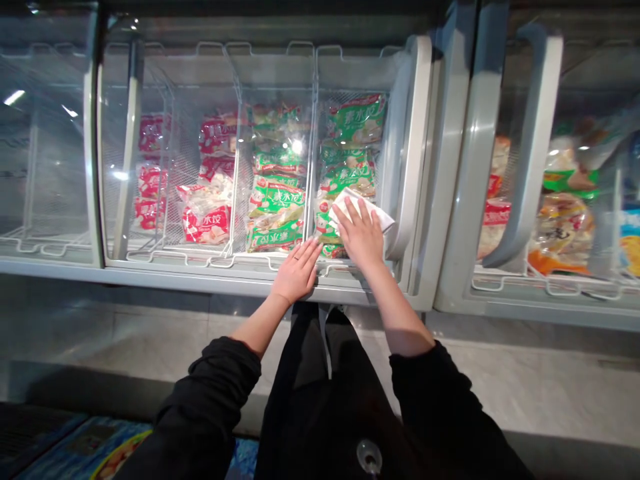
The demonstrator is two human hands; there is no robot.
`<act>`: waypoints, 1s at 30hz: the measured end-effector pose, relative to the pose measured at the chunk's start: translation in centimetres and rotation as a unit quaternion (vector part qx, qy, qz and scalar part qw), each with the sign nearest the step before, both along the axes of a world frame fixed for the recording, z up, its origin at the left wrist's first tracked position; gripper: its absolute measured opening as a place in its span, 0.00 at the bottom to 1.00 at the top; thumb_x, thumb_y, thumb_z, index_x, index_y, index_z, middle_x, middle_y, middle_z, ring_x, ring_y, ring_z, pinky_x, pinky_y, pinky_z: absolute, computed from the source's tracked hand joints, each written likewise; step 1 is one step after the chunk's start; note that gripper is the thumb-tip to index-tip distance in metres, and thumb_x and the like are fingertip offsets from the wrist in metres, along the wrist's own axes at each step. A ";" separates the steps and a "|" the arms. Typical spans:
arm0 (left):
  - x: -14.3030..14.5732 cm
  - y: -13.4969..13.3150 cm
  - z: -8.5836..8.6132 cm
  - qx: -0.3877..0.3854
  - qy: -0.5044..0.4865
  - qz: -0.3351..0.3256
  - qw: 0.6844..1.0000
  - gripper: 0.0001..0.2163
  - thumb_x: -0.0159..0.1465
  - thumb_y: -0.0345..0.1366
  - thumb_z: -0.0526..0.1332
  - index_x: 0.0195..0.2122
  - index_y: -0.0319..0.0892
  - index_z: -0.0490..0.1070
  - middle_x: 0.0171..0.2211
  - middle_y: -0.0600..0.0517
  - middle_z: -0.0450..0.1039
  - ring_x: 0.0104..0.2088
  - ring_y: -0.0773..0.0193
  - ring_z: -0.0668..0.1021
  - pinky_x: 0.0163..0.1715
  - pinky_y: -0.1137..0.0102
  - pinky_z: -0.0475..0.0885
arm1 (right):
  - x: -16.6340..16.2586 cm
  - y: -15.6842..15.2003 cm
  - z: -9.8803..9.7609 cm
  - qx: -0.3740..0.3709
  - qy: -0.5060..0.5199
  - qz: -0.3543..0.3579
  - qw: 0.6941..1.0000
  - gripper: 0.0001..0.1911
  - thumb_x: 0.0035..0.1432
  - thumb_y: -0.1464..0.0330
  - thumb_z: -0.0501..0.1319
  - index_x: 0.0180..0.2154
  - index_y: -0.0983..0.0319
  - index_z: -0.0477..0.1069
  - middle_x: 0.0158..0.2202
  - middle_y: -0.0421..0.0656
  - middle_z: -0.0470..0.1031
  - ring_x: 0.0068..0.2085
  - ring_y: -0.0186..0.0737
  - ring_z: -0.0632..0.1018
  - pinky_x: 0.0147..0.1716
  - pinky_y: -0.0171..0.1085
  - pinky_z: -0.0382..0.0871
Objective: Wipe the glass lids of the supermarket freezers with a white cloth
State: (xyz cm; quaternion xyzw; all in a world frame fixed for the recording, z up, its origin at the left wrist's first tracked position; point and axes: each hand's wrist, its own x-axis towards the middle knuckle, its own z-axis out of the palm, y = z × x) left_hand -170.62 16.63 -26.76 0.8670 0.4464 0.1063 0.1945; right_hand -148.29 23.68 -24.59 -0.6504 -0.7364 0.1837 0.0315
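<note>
My right hand (361, 235) presses a folded white cloth (377, 212) against the sliding glass lid of a chest freezer. Its fingers lie stretched over the cloth, whose right corner sticks out beside the hand. My left hand (296, 270) rests flat on the front edge of the glass, fingers extended and holding nothing; a ring shows on one finger. Beneath the glass, green bags of frozen dumplings (277, 197) lie in a wire compartment, and more green bags (356, 120) are in the one to the right. Red dumpling bags (206, 223) lie further left.
A curved grey handle (417, 133) runs along the lid's right side. Another freezer section (565, 233) with bagged food stands to the right, with its own handle (533, 147). Behind me at lower left are blue printed packages (75, 450). Tiled floor (500, 360) shows below the freezer.
</note>
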 end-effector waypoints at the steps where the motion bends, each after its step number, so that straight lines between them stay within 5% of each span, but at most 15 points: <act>1: -0.1 0.0 0.0 -0.007 -0.003 0.001 1.000 0.30 0.77 0.33 0.50 0.80 0.38 0.50 0.77 0.42 0.57 0.78 0.52 0.59 0.76 0.52 0.59 | 0.4 0.6 -0.1 0.002 -0.004 -0.012 1.000 0.30 0.77 0.66 0.52 0.76 0.47 0.58 0.80 0.40 0.53 0.80 0.54 0.52 0.76 0.65 0.49; 6: -0.6 0.3 0.4 -0.021 -0.024 -0.019 0.999 0.33 0.78 0.41 0.54 0.80 0.38 0.46 0.77 0.39 0.56 0.78 0.49 0.59 0.75 0.51 0.60 | -0.7 -1.9 -0.1 0.007 -0.030 -0.105 0.994 0.31 0.77 0.66 0.50 0.77 0.49 0.57 0.80 0.42 0.54 0.79 0.58 0.53 0.74 0.67 0.54; 10: -0.5 2.2 1.1 0.013 -0.039 -0.019 0.999 0.32 0.78 0.40 0.53 0.80 0.36 0.47 0.75 0.39 0.62 0.77 0.51 0.62 0.75 0.54 0.62 | -3.1 -4.2 0.0 0.000 -0.029 -0.090 0.996 0.31 0.76 0.68 0.51 0.76 0.50 0.59 0.79 0.43 0.55 0.79 0.58 0.54 0.73 0.66 0.56; 16: 1.1 10.5 2.1 0.034 0.007 0.031 0.999 0.29 0.79 0.38 0.51 0.78 0.34 0.53 0.77 0.40 0.58 0.78 0.52 0.59 0.77 0.54 0.57 | 0.1 1.2 0.9 -0.004 -0.022 0.009 1.000 0.29 0.77 0.65 0.52 0.75 0.48 0.60 0.79 0.40 0.57 0.79 0.52 0.55 0.76 0.62 0.54; 21: 1.9 16.6 1.4 0.004 0.054 -0.017 0.998 0.30 0.79 0.42 0.50 0.78 0.34 0.52 0.79 0.42 0.51 0.79 0.53 0.55 0.78 0.55 0.52 | 0.9 1.5 0.8 -0.001 -0.050 -0.077 0.996 0.29 0.78 0.65 0.50 0.76 0.50 0.58 0.80 0.42 0.54 0.79 0.55 0.55 0.74 0.64 0.56; 25: 1.9 18.0 0.5 0.000 0.069 -0.008 0.998 0.31 0.78 0.41 0.48 0.79 0.36 0.49 0.80 0.45 0.47 0.80 0.55 0.52 0.78 0.55 0.50 | -1.5 -0.8 0.2 -0.012 -0.058 -0.137 0.989 0.30 0.77 0.66 0.50 0.77 0.52 0.57 0.80 0.44 0.53 0.79 0.59 0.53 0.73 0.67 0.56; 30: 1.9 17.6 0.3 0.007 0.065 -0.007 0.998 0.31 0.79 0.41 0.45 0.81 0.38 0.45 0.80 0.46 0.47 0.80 0.55 0.52 0.79 0.54 0.48 | -0.3 2.0 0.3 -0.009 -0.034 -0.039 0.999 0.30 0.77 0.66 0.51 0.76 0.49 0.58 0.80 0.42 0.54 0.79 0.54 0.54 0.75 0.65 0.52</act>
